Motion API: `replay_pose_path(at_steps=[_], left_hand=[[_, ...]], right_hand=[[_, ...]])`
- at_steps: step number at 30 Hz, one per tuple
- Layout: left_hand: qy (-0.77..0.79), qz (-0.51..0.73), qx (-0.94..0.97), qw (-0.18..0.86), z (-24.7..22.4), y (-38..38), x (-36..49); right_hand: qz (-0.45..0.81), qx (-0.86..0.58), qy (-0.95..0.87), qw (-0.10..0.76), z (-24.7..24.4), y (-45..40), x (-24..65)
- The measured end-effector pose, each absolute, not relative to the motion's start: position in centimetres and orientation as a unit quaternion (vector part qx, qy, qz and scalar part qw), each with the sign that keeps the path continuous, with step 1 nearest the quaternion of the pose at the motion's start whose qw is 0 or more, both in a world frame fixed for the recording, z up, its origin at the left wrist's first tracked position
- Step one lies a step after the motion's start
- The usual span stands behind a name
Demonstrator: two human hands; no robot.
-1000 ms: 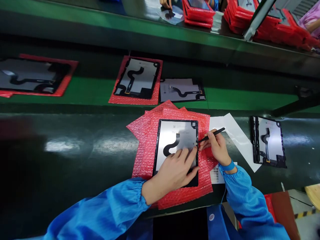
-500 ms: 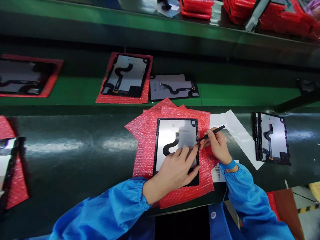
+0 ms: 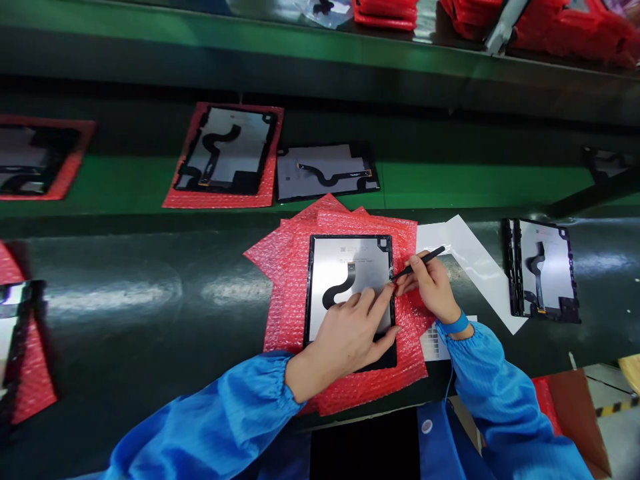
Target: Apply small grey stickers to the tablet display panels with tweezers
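Note:
A screen panel (image 3: 327, 267) with a silver back, black frame and curved black flex cable (image 3: 339, 291) lies on red bubble-wrap sheets (image 3: 290, 267). My left hand (image 3: 353, 327) rests over its lower right part, fingers apart, with the index fingertip at the right edge. Black tweezers (image 3: 425, 260) are gripped in my right hand (image 3: 433, 287), just right of the panel. Their tip meets the panel's right edge near my left index finger. Whatever small piece is at the tip is too small to tell.
White paper (image 3: 480, 273) and another panel (image 3: 547, 273) lie to the right. On the green belt behind are a panel on red wrap (image 3: 230, 150) and a bare panel (image 3: 327, 173). Red packs (image 3: 385, 13) sit on the upper shelf. A panel edge (image 3: 17, 333) shows at far left.
The panels on the green belt have shifted left in view. Both hands stay at nearly the same place on the panel, with the tweezers still at its right edge.

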State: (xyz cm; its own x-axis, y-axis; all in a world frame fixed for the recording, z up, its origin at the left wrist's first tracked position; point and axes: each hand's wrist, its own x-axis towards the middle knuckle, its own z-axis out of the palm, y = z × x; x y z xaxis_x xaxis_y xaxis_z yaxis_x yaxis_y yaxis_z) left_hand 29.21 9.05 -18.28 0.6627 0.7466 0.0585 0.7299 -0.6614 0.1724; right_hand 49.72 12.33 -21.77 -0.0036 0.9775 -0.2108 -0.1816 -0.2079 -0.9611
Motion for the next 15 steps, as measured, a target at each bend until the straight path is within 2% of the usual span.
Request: replay_pose_path(at_steps=[8, 15], left_hand=[[0.42, 0.039, 0.903, 0.078, -18.4, 9.3, 29.1], [0.43, 0.018, 0.898, 0.092, -17.5, 9.8, 29.0]], right_hand=[[0.537, -0.517, -0.389, 0.541, -20.7, 11.7, 51.5], [0.462, -0.574, -0.382, 0.557, -20.3, 4.7, 57.1]])
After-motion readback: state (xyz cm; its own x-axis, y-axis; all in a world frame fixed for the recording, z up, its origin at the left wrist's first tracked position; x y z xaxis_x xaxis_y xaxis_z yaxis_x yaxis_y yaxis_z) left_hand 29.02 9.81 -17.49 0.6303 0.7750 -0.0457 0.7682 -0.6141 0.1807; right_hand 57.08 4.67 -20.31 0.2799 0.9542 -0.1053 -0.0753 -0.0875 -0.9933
